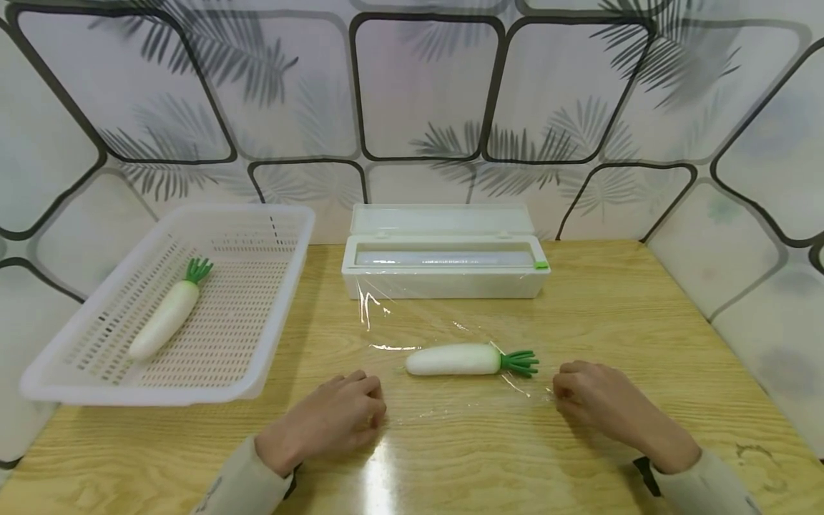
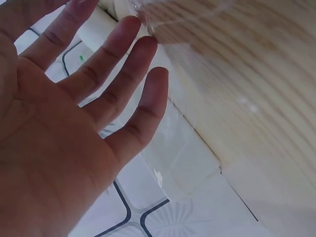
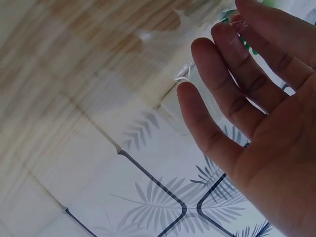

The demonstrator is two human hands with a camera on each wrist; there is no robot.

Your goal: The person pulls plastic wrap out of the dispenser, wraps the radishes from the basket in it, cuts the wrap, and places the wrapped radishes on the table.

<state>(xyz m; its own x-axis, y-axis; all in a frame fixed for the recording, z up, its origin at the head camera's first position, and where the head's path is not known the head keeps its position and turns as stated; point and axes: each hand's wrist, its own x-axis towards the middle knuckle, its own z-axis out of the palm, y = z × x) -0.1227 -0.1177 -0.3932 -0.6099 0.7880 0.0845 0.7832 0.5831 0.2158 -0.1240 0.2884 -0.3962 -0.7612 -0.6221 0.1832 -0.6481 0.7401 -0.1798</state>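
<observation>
A sheet of clear cling film (image 1: 450, 323) comes down from the front of a white film dispenser box (image 1: 444, 285) and spreads toward me over the table. In the head view a white radish (image 1: 453, 360) with short green stalks lies at the film sheet, its leaves pointing right. My left hand (image 1: 344, 413) pinches the film's near left corner, left of the radish's tip. To the right of the stalks, my right hand (image 1: 595, 400) pinches the near right corner. In the right wrist view, bunched film shows by the fingertips (image 3: 185, 91); the left wrist view hides the left pinch.
A white plastic basket (image 1: 273, 336) stands at the left with another white radish (image 1: 166, 318) in it. The dispenser's lid (image 1: 440, 220) is raised, and a film roll (image 1: 444, 259) sits inside. A patterned wall covering (image 1: 425, 93) borders the wooden table (image 1: 618, 307).
</observation>
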